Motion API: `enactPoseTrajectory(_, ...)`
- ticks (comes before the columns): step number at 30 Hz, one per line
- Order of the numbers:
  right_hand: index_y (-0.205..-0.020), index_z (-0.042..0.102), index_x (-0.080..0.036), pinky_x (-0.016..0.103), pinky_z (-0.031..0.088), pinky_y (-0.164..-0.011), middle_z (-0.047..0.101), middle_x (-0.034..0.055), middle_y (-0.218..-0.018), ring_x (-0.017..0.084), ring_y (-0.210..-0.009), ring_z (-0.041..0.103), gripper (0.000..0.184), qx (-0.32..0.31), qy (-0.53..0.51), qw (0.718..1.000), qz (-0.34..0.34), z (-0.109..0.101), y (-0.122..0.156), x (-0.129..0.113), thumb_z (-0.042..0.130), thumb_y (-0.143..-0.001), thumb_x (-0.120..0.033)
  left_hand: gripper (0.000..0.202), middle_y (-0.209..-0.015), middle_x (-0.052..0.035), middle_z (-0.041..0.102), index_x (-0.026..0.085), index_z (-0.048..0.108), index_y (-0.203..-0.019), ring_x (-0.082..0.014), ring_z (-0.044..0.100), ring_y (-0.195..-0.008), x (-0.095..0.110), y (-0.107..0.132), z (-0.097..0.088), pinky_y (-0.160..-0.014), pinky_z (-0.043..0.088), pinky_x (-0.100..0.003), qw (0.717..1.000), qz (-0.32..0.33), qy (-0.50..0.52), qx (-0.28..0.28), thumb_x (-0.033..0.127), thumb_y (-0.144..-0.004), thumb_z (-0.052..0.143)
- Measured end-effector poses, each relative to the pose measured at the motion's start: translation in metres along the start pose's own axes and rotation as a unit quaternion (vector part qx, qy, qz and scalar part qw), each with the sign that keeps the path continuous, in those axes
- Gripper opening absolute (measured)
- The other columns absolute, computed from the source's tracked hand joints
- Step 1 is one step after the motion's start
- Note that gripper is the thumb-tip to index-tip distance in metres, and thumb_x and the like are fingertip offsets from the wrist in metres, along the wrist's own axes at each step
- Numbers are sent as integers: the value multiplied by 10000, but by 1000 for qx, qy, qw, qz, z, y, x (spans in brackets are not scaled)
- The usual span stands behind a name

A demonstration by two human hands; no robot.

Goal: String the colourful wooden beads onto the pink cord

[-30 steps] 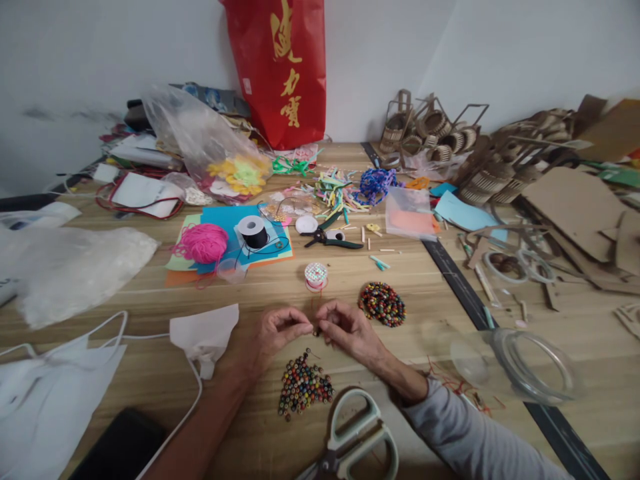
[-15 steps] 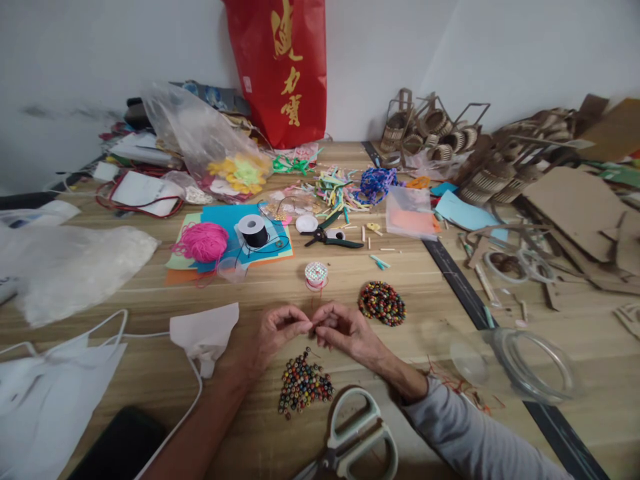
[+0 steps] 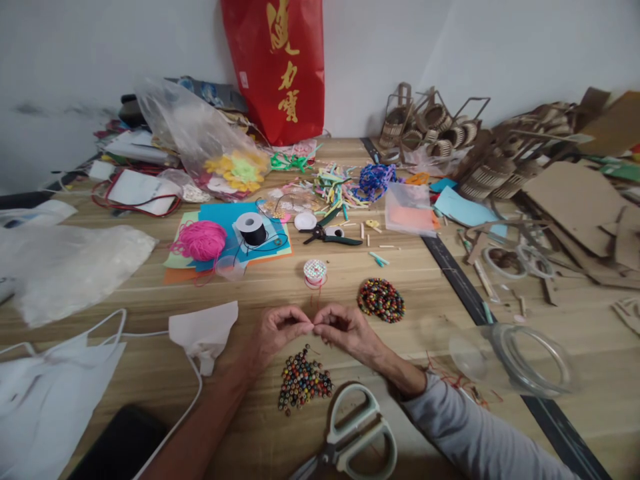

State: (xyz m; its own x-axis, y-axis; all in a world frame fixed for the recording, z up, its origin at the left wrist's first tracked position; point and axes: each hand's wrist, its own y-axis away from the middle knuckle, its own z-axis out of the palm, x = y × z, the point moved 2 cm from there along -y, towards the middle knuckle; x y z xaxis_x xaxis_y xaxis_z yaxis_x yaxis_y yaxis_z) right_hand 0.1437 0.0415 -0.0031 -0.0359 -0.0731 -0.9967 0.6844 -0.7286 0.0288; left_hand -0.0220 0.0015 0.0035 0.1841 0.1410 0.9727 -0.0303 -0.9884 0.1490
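My left hand (image 3: pixel 281 329) and my right hand (image 3: pixel 346 329) meet at the fingertips above the table, each closed in a pinch. Thin red thread (image 3: pixel 313 299) runs from a small spool (image 3: pixel 315 272) down to the pinched fingers; its end is too small to make out. Just below the hands lies a loose pile of multicoloured beads (image 3: pixel 305 381). A coil of strung beads (image 3: pixel 381 300) rests right of my right hand. Scissors with pale handles (image 3: pixel 353 427) lie in front of the bead pile.
Green-handled pliers (image 3: pixel 330 235), a black thread spool (image 3: pixel 251 230) and pink yarn (image 3: pixel 200 240) stand beyond the hands. White paper (image 3: pixel 204 333) and a dark phone-like object (image 3: pixel 120 443) are at left. Clear tubing (image 3: pixel 535 360), cardboard (image 3: pixel 575 207) and small woven baskets (image 3: pixel 487 177) fill the right.
The hands stay in nearly the same place, with the right fingertips shifting slightly against the left. The whole view has moved a little; the beads, spool and scissors lie as before.
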Motion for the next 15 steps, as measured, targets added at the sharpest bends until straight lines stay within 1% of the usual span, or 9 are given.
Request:
enactPoseTrajectory(5,-773,611,-142,204,357,-478,514,-25,-612,74,-501,442,323,4,9,1000,0,1,1,-2,654,-788,-461,148,-610,13,623,153,667,-643,-129,546,-617,1,-1,0,-610,424,-226,1000,1,-7,1,294,-686,682)
enactPoseTrajectory(9,-784,601,-147,197,381,-466,520,-28,-601,72,-485,462,332,11,3,1000,14,0,0,0,645,-794,-476,135,-637,2,653,153,671,-673,-132,574,-632,5,1,1,-624,443,-227,999,21,-32,9,282,-715,663)
enactPoseTrajectory(12,-788,575,-155,188,404,-443,540,-30,-574,73,-462,482,350,42,-21,999,17,-4,-1,3,646,-787,-498,125,-640,-6,658,150,667,-681,-125,562,-606,4,4,3,-593,429,-220,994,56,-88,10,260,-735,641)
enactPoseTrajectory(15,-780,558,-161,178,415,-416,552,-35,-543,71,-434,482,353,73,-46,996,15,-7,-4,5,655,-778,-500,97,-561,15,593,148,656,-668,-98,476,-514,1,7,7,-506,362,-201,982,86,-171,1,219,-731,634)
